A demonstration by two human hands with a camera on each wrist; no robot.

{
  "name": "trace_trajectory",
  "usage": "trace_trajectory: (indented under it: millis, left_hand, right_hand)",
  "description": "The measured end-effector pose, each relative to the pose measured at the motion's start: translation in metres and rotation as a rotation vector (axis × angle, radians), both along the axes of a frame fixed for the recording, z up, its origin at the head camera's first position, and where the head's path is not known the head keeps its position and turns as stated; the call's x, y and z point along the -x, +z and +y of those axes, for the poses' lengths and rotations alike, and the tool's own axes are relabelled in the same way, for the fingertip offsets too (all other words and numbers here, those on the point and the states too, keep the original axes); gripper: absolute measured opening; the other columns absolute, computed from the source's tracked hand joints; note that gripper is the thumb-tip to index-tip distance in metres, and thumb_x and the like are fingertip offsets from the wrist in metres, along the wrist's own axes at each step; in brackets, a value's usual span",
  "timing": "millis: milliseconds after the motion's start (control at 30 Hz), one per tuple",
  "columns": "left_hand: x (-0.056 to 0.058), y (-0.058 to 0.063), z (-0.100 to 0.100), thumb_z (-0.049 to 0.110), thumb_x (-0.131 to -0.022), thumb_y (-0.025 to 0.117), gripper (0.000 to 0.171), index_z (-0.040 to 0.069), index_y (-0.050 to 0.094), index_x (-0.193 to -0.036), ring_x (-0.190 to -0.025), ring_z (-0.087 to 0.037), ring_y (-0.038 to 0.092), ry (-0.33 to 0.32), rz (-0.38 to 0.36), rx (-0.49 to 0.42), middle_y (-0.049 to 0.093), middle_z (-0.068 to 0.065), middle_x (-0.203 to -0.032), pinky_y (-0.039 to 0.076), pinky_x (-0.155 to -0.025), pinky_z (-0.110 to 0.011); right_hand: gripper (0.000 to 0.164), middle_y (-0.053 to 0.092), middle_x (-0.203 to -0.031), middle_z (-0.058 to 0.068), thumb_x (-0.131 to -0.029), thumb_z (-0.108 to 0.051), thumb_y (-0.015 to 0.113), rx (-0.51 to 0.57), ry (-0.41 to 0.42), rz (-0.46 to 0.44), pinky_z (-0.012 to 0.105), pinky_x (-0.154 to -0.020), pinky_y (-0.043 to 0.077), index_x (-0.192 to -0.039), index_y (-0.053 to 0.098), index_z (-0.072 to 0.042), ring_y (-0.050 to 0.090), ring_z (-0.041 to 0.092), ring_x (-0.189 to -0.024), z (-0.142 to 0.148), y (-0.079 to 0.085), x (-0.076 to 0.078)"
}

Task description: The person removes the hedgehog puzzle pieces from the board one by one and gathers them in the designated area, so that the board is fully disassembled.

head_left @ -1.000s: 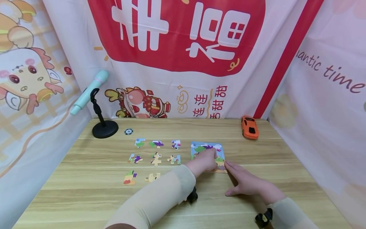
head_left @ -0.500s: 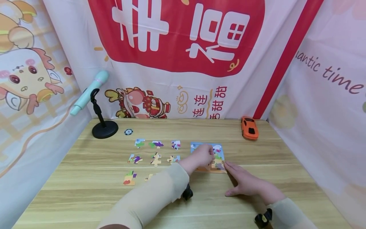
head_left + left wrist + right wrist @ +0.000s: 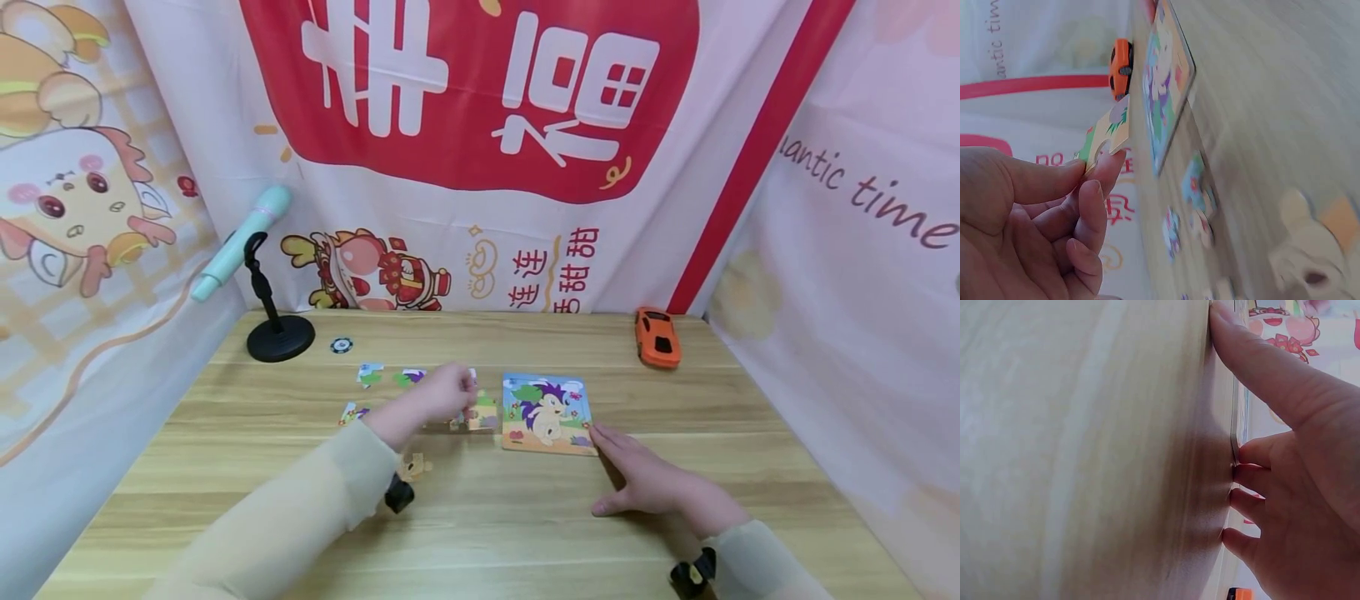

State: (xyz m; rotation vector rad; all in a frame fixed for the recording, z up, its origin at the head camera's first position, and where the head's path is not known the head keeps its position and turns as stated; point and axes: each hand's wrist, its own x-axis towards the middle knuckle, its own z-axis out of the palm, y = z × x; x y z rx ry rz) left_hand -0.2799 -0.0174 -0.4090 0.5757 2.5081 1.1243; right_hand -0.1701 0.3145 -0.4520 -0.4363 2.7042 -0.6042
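My left hand is above the loose jigsaw pieces, left of the puzzle board. Between thumb and index finger it pinches a jigsaw piece in yellow, green and purple, held tilted above the table. The square board shows a purple-spined hedgehog picture. My right hand lies spread on the table, its fingertips at the board's right edge. Loose pieces lie apart on the left, among them a blue-green piece, a purple one and a cream one. My left hand and sleeve hide some others.
A black stand with a mint-green microphone is at the back left, near a round chip. An orange toy car sits at the back right. Printed cloth hangs behind the wooden table.
My left hand has moved left from over the board, carrying the jigsaw piece toward the loose ones. The board's picture is now uncovered. My right hand has stayed in place.
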Motion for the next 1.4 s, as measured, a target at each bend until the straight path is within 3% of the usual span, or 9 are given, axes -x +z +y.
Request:
trace_trajectory:
  millis: [167, 267, 400, 533, 800, 1000, 1300, 1400]
  left_hand:
    - [-0.011, -0.011, -0.023, -0.002, -0.093, 0.06, 0.006, 0.001, 0.058, -0.087, -0.077, -0.028, 0.064, 0.034, -0.12, -0.047, 0.061, -0.012, -0.084, 0.053, -0.065, -0.035]
    - [-0.02, -0.018, -0.028, -0.003, -0.093, 0.058, 0.009, 0.0, 0.058, -0.084, -0.073, -0.026, 0.063, 0.014, -0.143, -0.028, 0.063, -0.013, -0.081, 0.049, -0.06, -0.031]
    - [-0.028, -0.025, -0.028, -0.003, -0.092, 0.059, 0.014, 0.002, 0.058, -0.078, -0.066, -0.021, 0.061, -0.027, -0.078, 0.046, 0.064, -0.012, -0.072, 0.042, -0.056, -0.026]
    - [-0.033, -0.03, -0.025, -0.001, -0.089, 0.062, 0.015, 0.004, 0.059, -0.075, -0.066, -0.017, 0.056, -0.031, -0.009, 0.12, 0.061, -0.005, -0.071, 0.045, -0.061, -0.03]
    - [-0.035, -0.033, -0.025, 0.005, -0.089, 0.067, 0.017, 0.008, 0.059, -0.075, -0.061, -0.017, 0.054, 0.008, 0.001, 0.187, 0.057, -0.003, -0.074, 0.046, -0.057, -0.031]
    - [-0.035, -0.031, -0.031, 0.01, -0.088, 0.072, 0.015, 0.009, 0.06, -0.079, -0.067, -0.018, 0.053, 0.043, 0.039, 0.188, 0.056, -0.003, -0.076, 0.044, -0.061, -0.032]
    - [-0.025, -0.014, -0.05, 0.014, -0.094, 0.066, 0.006, 0.012, 0.062, -0.09, -0.073, -0.019, 0.055, 0.121, 0.025, 0.146, 0.059, -0.003, -0.085, 0.048, -0.062, -0.033]
    - [-0.019, -0.007, -0.058, 0.021, -0.096, 0.064, 0.01, 0.012, 0.065, -0.101, -0.081, -0.022, 0.058, 0.142, 0.042, 0.127, 0.062, -0.004, -0.094, 0.051, -0.068, -0.037]
  right_hand:
    - [0.118, 0.018, -0.161, 0.018, -0.07, -0.058, 0.081, -0.01, -0.017, -0.005, 0.06, -0.112, 0.019, -0.157, 0.02, -0.007, 0.016, 0.041, -0.145, -0.001, 0.001, 0.0]
    - [0.118, 0.018, -0.161, 0.018, -0.07, -0.058, 0.081, -0.011, -0.017, -0.004, 0.059, -0.112, 0.019, -0.157, 0.02, -0.007, 0.016, 0.041, -0.145, 0.0, 0.002, 0.0]
    - [0.118, 0.018, -0.161, 0.018, -0.07, -0.058, 0.081, -0.01, -0.016, -0.001, 0.059, -0.112, 0.019, -0.157, 0.02, -0.007, 0.016, 0.041, -0.145, 0.0, 0.002, 0.001]
    - [0.118, 0.018, -0.161, 0.018, -0.07, -0.059, 0.08, -0.016, -0.014, 0.001, 0.058, -0.112, 0.018, -0.157, 0.019, -0.007, 0.015, 0.041, -0.145, -0.001, 0.001, 0.001]
    - [0.117, 0.017, -0.161, 0.018, -0.071, -0.059, 0.08, -0.003, -0.009, -0.013, 0.059, -0.112, 0.018, -0.157, 0.019, -0.007, 0.015, 0.041, -0.145, -0.001, 0.003, 0.003]
    - [0.114, 0.018, -0.161, 0.017, -0.072, -0.056, 0.081, 0.014, -0.011, -0.031, 0.06, -0.112, 0.017, -0.157, 0.022, -0.008, 0.017, 0.042, -0.145, 0.0, 0.005, 0.006]
    - [0.107, 0.019, -0.161, 0.017, -0.075, -0.057, 0.078, 0.012, -0.05, -0.059, 0.061, -0.111, 0.018, -0.156, 0.026, -0.01, 0.019, 0.043, -0.144, 0.002, 0.011, 0.011]
    - [0.1, 0.019, -0.16, 0.019, -0.08, -0.057, 0.073, 0.006, -0.064, -0.004, 0.063, -0.11, 0.02, -0.156, 0.027, -0.01, 0.02, 0.045, -0.143, 0.004, 0.015, 0.013]
